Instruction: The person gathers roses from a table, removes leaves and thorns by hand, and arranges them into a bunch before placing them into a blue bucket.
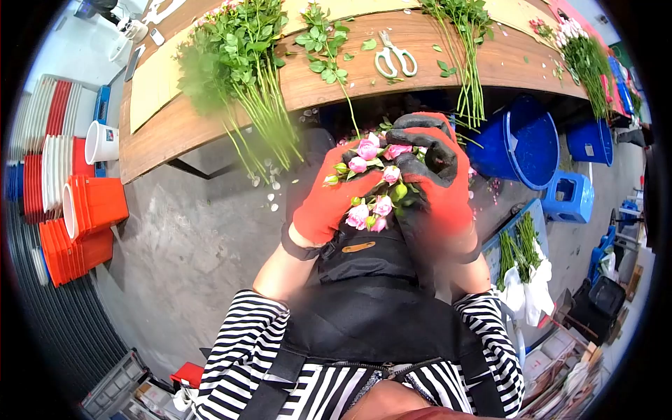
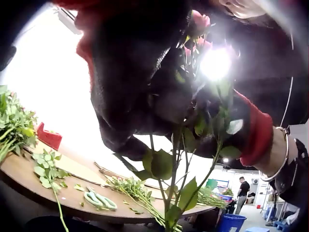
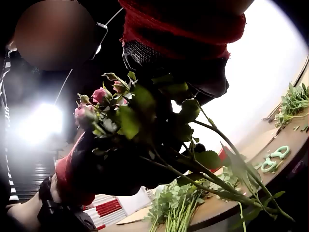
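Observation:
Both hands wear red gloves with black palms and meet around a cluster of pink roses (image 1: pixel 383 205) at chest height. The left hand (image 1: pixel 332 192) holds the flowers from the left, its thumb against the blooms. On the other side the right hand (image 1: pixel 439 171) has its fingers curled at the flower heads; what its fingertips pinch is hidden. Leafy stems (image 2: pixel 186 198) run down below the hands in the left wrist view. In the right wrist view, pink blooms (image 3: pixel 100 95) stand beside the dark gloves.
The wooden table (image 1: pixel 161 133) carries a large bunch of stems (image 1: pixel 262 91), green-handled scissors (image 1: pixel 395 61), a single leafy stem (image 1: pixel 325 52) and another bunch (image 1: pixel 465 56). Blue buckets (image 1: pixel 514 143) stand at the right, orange bins (image 1: pixel 94 203) at the left. Petals lie on the floor.

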The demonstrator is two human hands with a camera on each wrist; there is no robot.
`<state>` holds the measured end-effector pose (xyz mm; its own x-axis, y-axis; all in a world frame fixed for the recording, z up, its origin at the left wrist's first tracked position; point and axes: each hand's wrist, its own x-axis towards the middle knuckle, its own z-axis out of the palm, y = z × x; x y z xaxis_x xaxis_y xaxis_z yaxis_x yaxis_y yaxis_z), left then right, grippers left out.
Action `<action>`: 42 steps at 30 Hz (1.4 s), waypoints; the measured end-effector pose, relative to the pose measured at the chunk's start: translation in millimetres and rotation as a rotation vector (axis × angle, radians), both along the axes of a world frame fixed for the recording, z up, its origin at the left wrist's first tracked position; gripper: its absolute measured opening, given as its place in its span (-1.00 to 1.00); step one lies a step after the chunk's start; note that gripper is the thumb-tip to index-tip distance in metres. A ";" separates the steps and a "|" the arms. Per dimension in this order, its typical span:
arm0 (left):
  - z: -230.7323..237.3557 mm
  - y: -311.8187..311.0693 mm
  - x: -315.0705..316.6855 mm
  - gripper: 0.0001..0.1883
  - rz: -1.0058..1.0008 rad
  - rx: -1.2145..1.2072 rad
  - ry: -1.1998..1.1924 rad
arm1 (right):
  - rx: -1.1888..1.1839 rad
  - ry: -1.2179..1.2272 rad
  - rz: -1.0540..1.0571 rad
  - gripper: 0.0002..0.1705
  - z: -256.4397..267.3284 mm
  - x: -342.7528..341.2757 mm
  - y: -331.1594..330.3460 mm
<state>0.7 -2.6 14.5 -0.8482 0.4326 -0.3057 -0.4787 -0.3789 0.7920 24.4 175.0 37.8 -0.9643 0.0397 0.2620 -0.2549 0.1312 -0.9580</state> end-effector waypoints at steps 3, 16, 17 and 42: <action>-7.4 -4.3 -0.1 -0.57 -0.049 0.034 0.040 | -0.105 -0.010 -0.004 -0.38 -4.0 2.1 -0.3; -6.6 -1.9 -6.6 -0.44 -0.104 -0.080 0.407 | 0.083 0.073 -0.236 -0.50 -5.7 15.2 -4.1; -10.2 -0.7 -3.0 -0.45 -0.064 -0.036 0.370 | 0.122 0.069 -0.229 -0.51 -4.2 16.5 -3.3; -11.9 -19.3 -8.5 -0.46 -0.246 -0.087 0.409 | 0.052 -0.122 0.055 -0.40 40.4 16.0 26.5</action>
<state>-7.9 -21.9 2.5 -0.7819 0.6233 -0.0120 -0.1883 -0.2177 0.9577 40.5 201.5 78.3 -0.9895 -0.0251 0.1426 -0.1448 0.1701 -0.9747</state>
